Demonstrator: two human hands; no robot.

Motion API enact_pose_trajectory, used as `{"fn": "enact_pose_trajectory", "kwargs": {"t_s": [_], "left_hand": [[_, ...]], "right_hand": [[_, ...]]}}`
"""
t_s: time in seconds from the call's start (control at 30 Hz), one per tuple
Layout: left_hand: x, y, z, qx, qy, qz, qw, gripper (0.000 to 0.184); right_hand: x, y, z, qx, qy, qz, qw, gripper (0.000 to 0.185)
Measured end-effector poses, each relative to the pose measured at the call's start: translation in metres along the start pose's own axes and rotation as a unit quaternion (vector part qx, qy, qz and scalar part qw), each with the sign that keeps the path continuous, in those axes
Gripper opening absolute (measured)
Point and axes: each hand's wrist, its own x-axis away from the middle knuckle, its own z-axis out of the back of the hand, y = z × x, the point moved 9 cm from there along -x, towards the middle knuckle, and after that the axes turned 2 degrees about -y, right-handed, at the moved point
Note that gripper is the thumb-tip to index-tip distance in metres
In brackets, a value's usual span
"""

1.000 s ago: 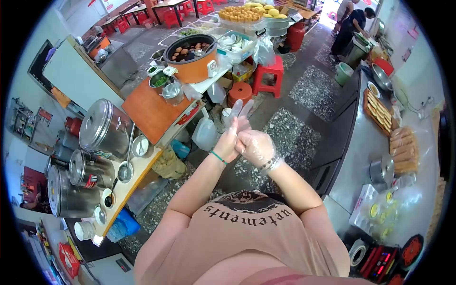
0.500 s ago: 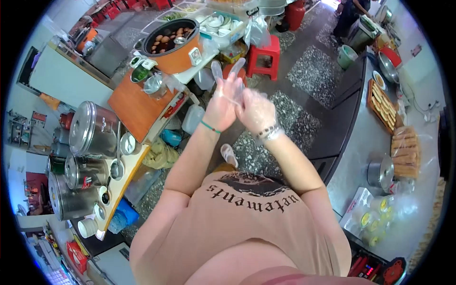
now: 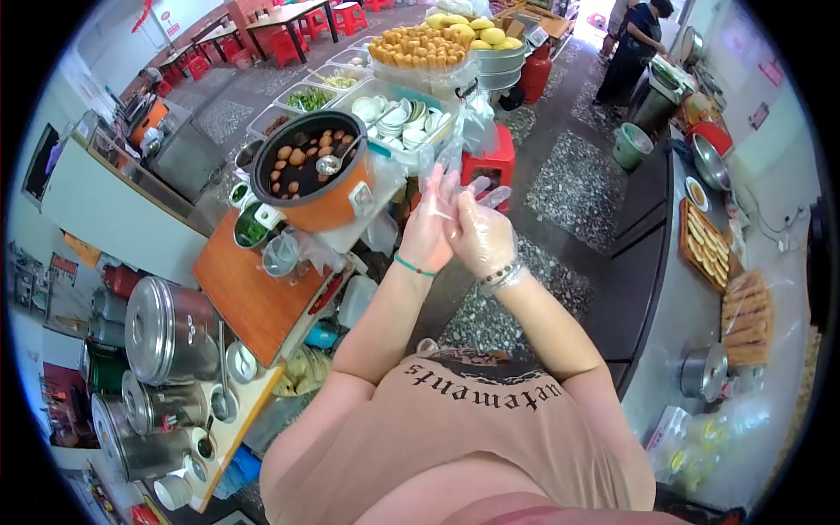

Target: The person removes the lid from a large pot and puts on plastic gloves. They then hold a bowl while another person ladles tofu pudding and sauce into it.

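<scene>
My left hand is held up in front of my chest, fingers stretched out, with a clear plastic glove drawn over them. The loose glove tips stick out past the fingers. A thin green cord circles that wrist. Against it, my right hand is closed, its fingers pinching the thin plastic beside the left palm. That hand wears a clear glove too, its cuff reaching over a beaded bracelet. Empty glove fingertips flare out beyond its knuckles. Exactly where the pinched plastic begins is hard to make out.
An orange pot of eggs in dark liquid, with a skimmer, stands ahead left. Behind are bowls and fried dough sticks. Steel pots line the left; a steel counter runs right. A person stands far right.
The view has tilted up, showing more of the food stand and tables. My hands have shifted slightly right and down in view, and the left glove sits between both hands.
</scene>
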Motion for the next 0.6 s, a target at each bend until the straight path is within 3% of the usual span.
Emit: {"fn": "enact_pose_trajectory", "kwargs": {"t_s": [0.13,0.23,0.3,0.37,0.4,0.5,0.57,0.6], "left_hand": [[-0.018,0.032,0.027,0.013,0.006,-0.081,0.997,0.060],[-0.027,0.055,0.025,0.001,-0.023,-0.134,0.991,0.058],[-0.027,0.070,0.032,-0.054,0.028,-0.200,0.978,0.061],[-0.030,0.068,0.033,-0.114,0.048,-0.202,0.971,0.064],[-0.034,0.066,0.033,-0.175,0.066,-0.200,0.962,0.066],[-0.047,0.051,0.045,-0.135,0.083,-0.219,0.963,0.074],[-0.054,0.037,0.051,-0.154,0.128,-0.203,0.959,0.074],[-0.058,0.031,0.060,-0.210,0.132,-0.198,0.948,0.074]], "right_hand": [[-0.025,0.030,-0.022,-0.065,-0.075,-0.092,0.991,0.013],[-0.037,0.020,-0.042,-0.104,-0.121,-0.070,0.985,0.010],[-0.044,0.016,-0.055,-0.118,-0.192,-0.052,0.973,0.014],[-0.045,0.022,-0.078,-0.119,-0.211,-0.001,0.970,0.016],[-0.049,0.024,-0.076,-0.119,-0.211,0.002,0.970,0.016],[-0.061,0.039,-0.069,-0.109,-0.214,0.004,0.971,0.017],[-0.072,0.044,-0.040,-0.189,-0.086,0.057,0.976,0.018],[-0.075,0.044,-0.038,-0.199,-0.077,0.090,0.973,0.018]]}}
